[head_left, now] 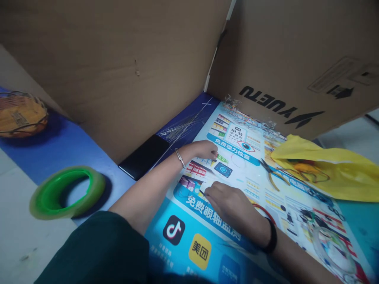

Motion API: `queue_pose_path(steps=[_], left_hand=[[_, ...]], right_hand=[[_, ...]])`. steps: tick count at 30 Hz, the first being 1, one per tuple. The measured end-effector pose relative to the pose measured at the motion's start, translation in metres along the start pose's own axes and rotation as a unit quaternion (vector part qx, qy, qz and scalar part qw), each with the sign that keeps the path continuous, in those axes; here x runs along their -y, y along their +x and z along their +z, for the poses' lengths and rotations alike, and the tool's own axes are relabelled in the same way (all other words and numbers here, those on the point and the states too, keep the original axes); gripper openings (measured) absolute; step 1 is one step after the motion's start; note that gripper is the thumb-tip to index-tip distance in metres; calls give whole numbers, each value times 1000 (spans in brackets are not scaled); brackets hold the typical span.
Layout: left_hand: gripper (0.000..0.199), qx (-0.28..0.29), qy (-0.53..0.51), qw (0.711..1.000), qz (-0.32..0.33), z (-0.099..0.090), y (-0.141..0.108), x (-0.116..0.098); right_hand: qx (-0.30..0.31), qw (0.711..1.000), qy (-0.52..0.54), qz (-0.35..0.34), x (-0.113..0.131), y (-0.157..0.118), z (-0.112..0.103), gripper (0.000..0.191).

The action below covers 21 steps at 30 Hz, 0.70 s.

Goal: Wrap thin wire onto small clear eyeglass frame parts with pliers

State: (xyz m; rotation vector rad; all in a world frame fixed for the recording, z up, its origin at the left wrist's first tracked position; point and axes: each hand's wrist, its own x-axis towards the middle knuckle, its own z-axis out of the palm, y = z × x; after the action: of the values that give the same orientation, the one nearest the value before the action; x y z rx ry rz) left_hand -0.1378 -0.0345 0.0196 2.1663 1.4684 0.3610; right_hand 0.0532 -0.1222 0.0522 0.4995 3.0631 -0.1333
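My left hand, with a silver bracelet at its wrist, is closed in a loose pinch above the printed poster. What its fingertips hold, if anything, is too small to make out. Nearer to me, my right hand wears a dark wristband, and its thumb and fingers are pressed together. A small, thin dark tip sticks out at those fingers; its kind cannot be told. To the right of both hands lie pliers with yellowish handles.
Tall cardboard panels stand behind the work surface. A green tape roll, a wicker basket and a black phone-like slab are at left. At right are a yellow bag, a clear coil and clear packets.
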Motion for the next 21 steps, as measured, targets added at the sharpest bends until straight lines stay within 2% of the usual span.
queue_pose_path(steps=[4, 9, 12, 14, 16, 21], left_hand=[[14, 1, -2, 1000, -6, 1, 0, 0], [18, -11, -13, 1000, -11, 3, -1, 1], [19, -21, -9, 1000, -16, 6, 0, 2], [19, -29, -2, 999, -21, 7, 0, 2], [20, -37, 5, 999, -24, 8, -1, 1], [21, -41, 4, 999, -25, 8, -2, 0]], right_hand=[[-29, 997, -37, 60, -22, -24, -12, 23], [-81, 974, -83, 196, -68, -82, -25, 27], [-94, 961, -56, 255, -80, -105, -25, 27], [-78, 968, -15, 237, -77, -106, -23, 25], [-67, 981, 14, 183, -68, -96, -19, 25], [-81, 993, 84, 21, -44, -45, -11, 25]])
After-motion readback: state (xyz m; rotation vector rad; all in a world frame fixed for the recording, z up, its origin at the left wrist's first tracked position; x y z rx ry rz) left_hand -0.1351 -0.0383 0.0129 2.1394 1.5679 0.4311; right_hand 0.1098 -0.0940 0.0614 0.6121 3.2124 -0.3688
